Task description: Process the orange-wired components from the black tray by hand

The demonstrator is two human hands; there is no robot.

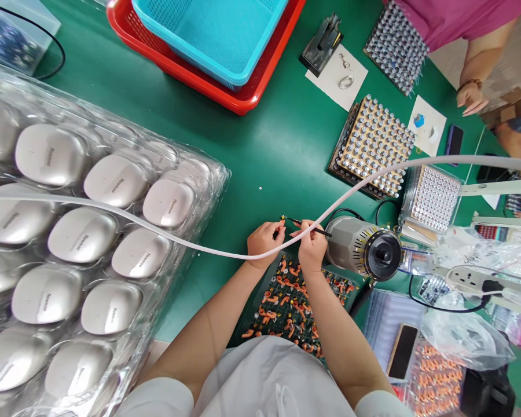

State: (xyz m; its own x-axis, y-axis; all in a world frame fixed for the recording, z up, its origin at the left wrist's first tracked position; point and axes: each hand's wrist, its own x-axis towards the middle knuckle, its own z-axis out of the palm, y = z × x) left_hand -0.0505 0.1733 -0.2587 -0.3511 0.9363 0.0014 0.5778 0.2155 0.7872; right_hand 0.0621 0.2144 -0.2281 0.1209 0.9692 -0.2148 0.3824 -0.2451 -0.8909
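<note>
My left hand (264, 243) is closed in a pinch over the green table. At its fingertips is a tiny part (282, 218) with yellow and dark spots, too small to name. My right hand (311, 246) grips slim black tweezers (293, 219), whose tip reaches the tiny part. Below my wrists, close to my body, lies a dark tray (286, 295) holding many small orange curved pieces with yellow bits. A pale hose or cable (226, 252) crosses the view in front of my hands.
Stacked clear blister trays (156, 310) with silvery cases fill the left. A grey cylindrical machine (351, 243) stands right of my hands. Blue (200, 40) and red baskets (247, 104) sit at the back. Racks of small parts (377, 145) and a co-worker's hand (472, 97) are beyond.
</note>
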